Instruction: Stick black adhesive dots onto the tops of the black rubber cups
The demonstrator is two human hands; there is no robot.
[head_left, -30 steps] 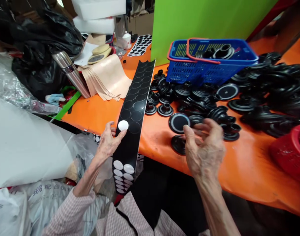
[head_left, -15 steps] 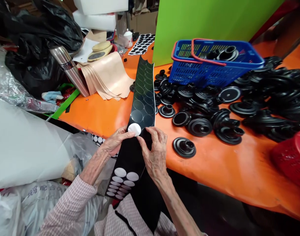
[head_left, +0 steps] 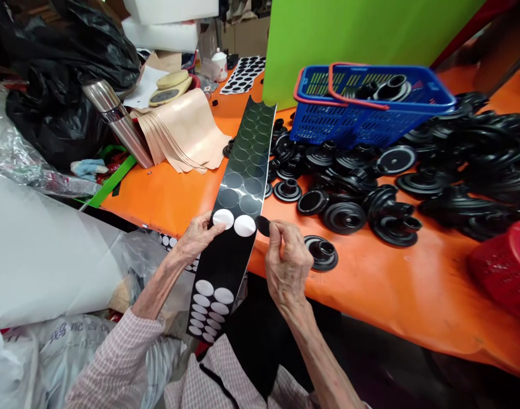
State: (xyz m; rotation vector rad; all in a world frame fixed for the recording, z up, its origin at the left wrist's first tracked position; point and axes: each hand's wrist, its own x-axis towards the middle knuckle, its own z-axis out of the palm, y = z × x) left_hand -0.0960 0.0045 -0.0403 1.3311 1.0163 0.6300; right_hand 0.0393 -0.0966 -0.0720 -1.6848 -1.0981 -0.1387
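A long black sheet of round stickers [head_left: 219,255] lies across the table's front edge, its near end hanging down. White circles show where stickers are off, two of them beside my hands and several lower down. My left hand [head_left: 195,240] grips the sheet's left edge, thumb on top by a white circle; its other fingers are partly hidden beneath. Just right of the sheet, my right hand [head_left: 289,262] pinches a black round sticker [head_left: 263,225] between thumb and fingers. Close behind that hand sits a black flanged part [head_left: 322,253] with a short neck.
A blue basket [head_left: 340,122] with pink handles stands among piles of black flanged parts [head_left: 477,182]. Brown sheets [head_left: 183,130] and a steel flask [head_left: 115,119] are at left. A red basket [head_left: 504,272] stands at right, a green panel [head_left: 362,45] behind.
My right hand has moved right, off the sheet, with a black round sticker now in its fingers. A second white circle shows on the sheet. My left hand has shifted slightly left.
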